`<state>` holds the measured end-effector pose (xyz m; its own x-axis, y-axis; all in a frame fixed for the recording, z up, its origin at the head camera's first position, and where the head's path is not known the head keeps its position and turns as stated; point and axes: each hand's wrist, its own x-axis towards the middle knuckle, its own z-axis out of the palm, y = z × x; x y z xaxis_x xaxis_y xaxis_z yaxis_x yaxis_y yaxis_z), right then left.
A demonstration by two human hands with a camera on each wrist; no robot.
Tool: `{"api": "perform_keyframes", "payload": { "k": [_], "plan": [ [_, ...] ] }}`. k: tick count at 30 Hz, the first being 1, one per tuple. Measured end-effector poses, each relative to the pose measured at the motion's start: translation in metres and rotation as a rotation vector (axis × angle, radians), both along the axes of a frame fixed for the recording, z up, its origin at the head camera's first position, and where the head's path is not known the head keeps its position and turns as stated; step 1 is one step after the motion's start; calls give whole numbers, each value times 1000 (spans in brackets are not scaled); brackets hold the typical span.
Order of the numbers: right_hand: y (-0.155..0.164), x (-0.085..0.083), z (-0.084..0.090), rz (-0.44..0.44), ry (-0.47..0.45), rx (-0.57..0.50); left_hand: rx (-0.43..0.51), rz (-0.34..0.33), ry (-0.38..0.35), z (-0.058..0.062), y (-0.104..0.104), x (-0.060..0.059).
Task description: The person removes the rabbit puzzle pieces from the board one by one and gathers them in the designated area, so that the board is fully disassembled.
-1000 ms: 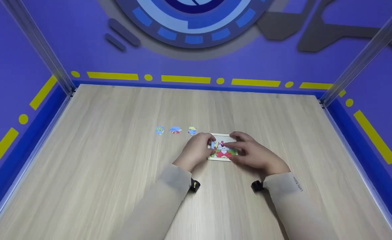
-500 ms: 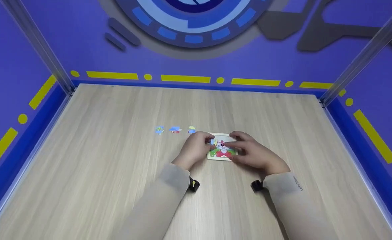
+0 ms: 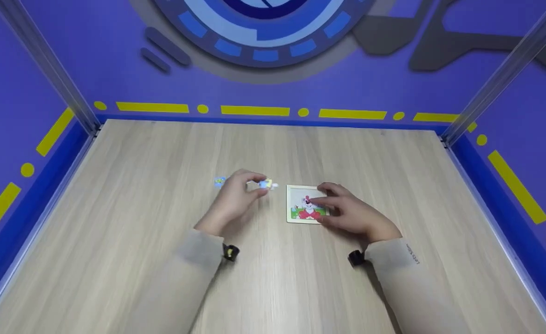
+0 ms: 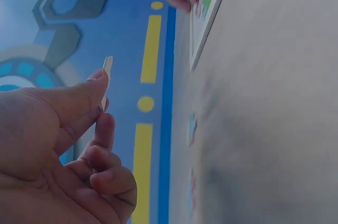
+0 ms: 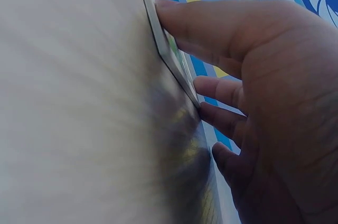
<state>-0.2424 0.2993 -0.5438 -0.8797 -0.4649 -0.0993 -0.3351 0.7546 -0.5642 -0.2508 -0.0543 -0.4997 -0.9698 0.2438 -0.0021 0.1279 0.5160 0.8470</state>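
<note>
My left hand (image 3: 235,199) pinches a small blue-and-yellow jigsaw piece (image 3: 268,184) between thumb and fingertips. In the left wrist view the jigsaw piece (image 4: 107,73) shows edge-on, raised above the table. To its right lies a jigsaw puzzle frame (image 3: 289,204) with a pale rim, showing a red-and-white cartoon figure on green. Across the frame's right side spreads my right hand (image 3: 354,213), fingertips touching the picture and edge. The right wrist view shows its thumb on the puzzle frame (image 5: 158,36) and other fingers near the corner.
A loose jigsaw piece (image 3: 219,181) lies on the wooden table (image 3: 161,232) left of the left hand. Low in the left wrist view are two more flat pieces, one being a blue-and-red piece (image 4: 191,129). Purple walls (image 3: 273,88) enclose the table's back and sides.
My left hand has moved left from the puzzle frame, carrying the blue-and-yellow piece that was at the picture's left side. The right hand stays on the frame.
</note>
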Motion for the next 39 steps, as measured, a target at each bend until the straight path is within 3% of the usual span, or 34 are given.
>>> {"api": "perform_keyframes", "payload": {
  "k": [8, 16, 24, 30, 39],
  "plan": [
    [0, 0, 0, -3, -6, -1, -14, 50, -2, 5, -57, 14],
    [-1, -1, -3, 4, 2, 2, -18, 84, -2, -6, -92, 18],
    [0, -1, 1, 8, 8, 1, -86, 87, -57, -18, -106, 8],
    [-1, 0, 2, -8, -10, 12, -143, 99, -105, -23, -105, 7],
    [-1, -1, 1, -18, -11, 21, -205, 103, -73, -25, -104, 12]
  ]
}}
